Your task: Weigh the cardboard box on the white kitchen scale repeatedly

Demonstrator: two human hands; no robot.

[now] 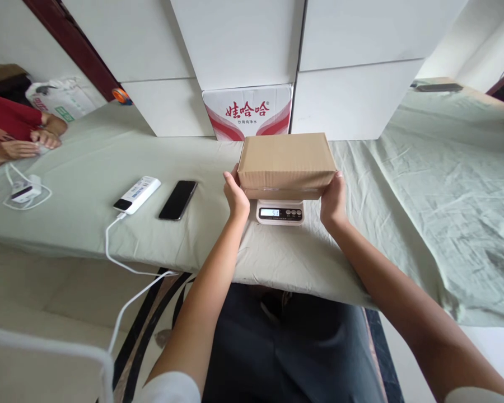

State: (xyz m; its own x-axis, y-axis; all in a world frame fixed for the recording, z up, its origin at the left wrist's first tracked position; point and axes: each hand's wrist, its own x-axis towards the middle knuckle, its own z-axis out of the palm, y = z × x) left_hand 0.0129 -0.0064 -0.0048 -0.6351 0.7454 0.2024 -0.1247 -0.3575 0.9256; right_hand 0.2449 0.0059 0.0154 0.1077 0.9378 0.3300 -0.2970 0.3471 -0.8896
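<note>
While gripping the cardboard box [286, 163] mid-frame with left hand [236, 197] and right hand [333, 200], lower it flat. Center on the scale [279, 212], then let go.

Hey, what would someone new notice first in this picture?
A brown cardboard box at centre, gripped at its ends by the left hand and right hand, over a small white digital scale. Left of it, a black phone and white power bank lie on the green-covered table.

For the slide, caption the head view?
Both hands, left and right, steady a brown cardboard box on a white digital scale.
</note>
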